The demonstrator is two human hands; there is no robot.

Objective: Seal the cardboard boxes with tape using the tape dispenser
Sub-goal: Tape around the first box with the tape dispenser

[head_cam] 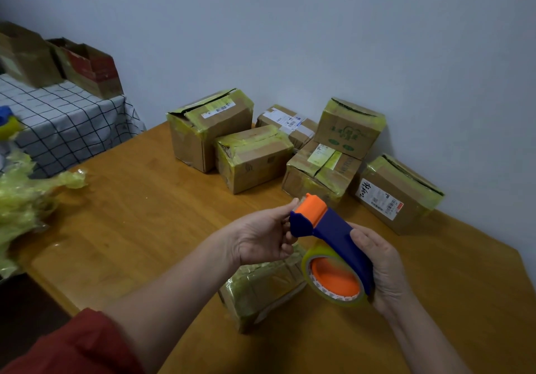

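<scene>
A blue and orange tape dispenser (pixel 327 234) with a yellowish tape roll (pixel 333 283) hangs in the air above the wooden table (pixel 145 228). My right hand (pixel 383 272) grips its blue body beside the roll. My left hand (pixel 261 237) pinches the orange cutter end with its fingertips. Below both hands a small cardboard box (pixel 261 292) wrapped in yellowish tape lies on the table, partly hidden by the dispenser. Several taped cardboard boxes (pixel 252 159) stand in a cluster along the wall.
A crumpled heap of used yellowish tape (pixel 26 196) lies at the table's left edge. Behind it is a surface with a checked cloth (pixel 66 121) carrying open cartons (pixel 87 66). A blue and yellow object (pixel 7 122) is at the far left.
</scene>
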